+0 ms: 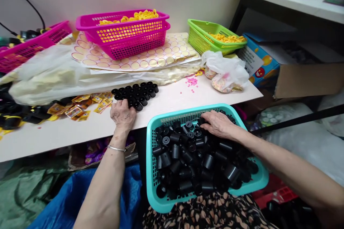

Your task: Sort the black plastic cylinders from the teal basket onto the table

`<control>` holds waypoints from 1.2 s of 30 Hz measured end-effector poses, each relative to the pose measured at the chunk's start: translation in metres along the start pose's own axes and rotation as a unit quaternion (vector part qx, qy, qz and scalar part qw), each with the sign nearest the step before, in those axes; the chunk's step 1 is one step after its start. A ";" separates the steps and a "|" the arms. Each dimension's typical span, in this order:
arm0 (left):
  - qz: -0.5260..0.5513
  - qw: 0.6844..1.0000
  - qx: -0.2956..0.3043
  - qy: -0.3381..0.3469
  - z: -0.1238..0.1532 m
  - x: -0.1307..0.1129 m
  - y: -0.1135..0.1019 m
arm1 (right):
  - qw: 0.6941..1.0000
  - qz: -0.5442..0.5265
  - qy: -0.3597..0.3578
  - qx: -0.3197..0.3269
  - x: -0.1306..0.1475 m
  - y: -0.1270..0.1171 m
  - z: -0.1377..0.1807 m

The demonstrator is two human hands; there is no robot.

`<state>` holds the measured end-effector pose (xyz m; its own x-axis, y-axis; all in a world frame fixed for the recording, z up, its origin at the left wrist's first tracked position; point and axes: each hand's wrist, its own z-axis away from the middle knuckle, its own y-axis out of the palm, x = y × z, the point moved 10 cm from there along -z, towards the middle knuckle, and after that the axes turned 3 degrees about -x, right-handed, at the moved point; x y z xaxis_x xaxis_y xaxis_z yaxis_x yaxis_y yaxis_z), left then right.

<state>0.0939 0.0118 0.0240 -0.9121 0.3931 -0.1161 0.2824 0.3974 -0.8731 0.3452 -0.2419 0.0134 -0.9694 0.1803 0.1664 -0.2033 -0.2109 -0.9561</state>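
Small black plastic cups (138,93) stand upright in a tight group on the white table, open ends up. My left hand (123,113) is at the front left edge of this group, its fingers curled round a cup and partly hidden. A turquoise basket (152,171), heaped with loose black plastic cups (185,154) lying every way, rests against my lap. My right hand (216,123) reaches into its far side with the fingers closed on a black cup; the fingertips are partly hidden among the pieces.
Pink baskets (134,37) and a green basket (199,39) with yellow plastic pieces stand behind. Small printed packets (75,111) lie left of the group. Tiny pink rings (191,81) and a white plastic bag (227,71) are rightward. An open cardboard box (306,78) stands beyond the table.
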 end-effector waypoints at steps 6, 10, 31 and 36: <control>0.025 0.999 -0.022 -0.024 0.009 0.006 0.001 | 0.999 0.024 0.026 0.005 0.006 0.003 -0.023; 0.041 0.998 -0.020 -0.045 0.012 0.009 0.002 | 0.999 0.021 0.033 0.003 0.004 0.002 -0.028; 0.317 0.948 -0.010 0.028 0.060 -0.101 -0.065 | 1.000 0.015 -0.004 0.001 -0.005 0.014 -0.028; 0.314 0.908 0.230 0.155 0.083 -0.172 -0.043 | 0.997 -0.056 -0.004 -0.055 -0.022 -0.009 -0.005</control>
<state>0.2139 -0.1409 0.0419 -0.4664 0.6656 -0.5826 0.4992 -0.3457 -0.7945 0.3692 -0.2388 0.0168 -0.9428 0.1888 0.2746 -0.2940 -0.0832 -0.9522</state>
